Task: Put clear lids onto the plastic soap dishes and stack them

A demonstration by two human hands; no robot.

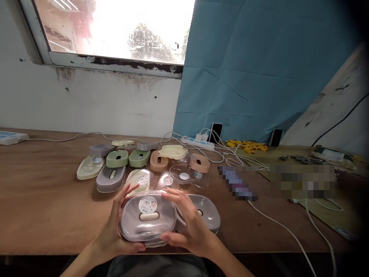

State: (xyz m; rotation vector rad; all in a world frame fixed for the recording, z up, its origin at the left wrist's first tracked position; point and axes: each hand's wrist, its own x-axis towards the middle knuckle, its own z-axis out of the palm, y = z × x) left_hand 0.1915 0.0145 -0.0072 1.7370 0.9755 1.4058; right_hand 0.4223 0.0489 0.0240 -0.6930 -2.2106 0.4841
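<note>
Near the table's front edge, both my hands grip an oval lilac-grey plastic box (135, 225) under a clear cover. A round printed label (148, 205) sits on the cover, above a cream pill-shaped piece. My left hand (115, 227) wraps the left side, thumb along the lower edge. My right hand (190, 221) closes round the right side, with fingertips on top and thumb at the lower corner. Behind my right hand lies a second lilac-grey box (209, 211), partly hidden. Just beyond, a cream piece (138, 181) under a labelled clear cover lies on the table.
Green pieces (117, 158), orange pieces (199, 163) and another lilac-grey box (111, 179) cluster behind, with clear covers (184, 171) among them. At the right are a blurred phone (236, 182), white cables (284, 223) and a power strip (197, 143). Yellow pieces (247, 146) lie at the back.
</note>
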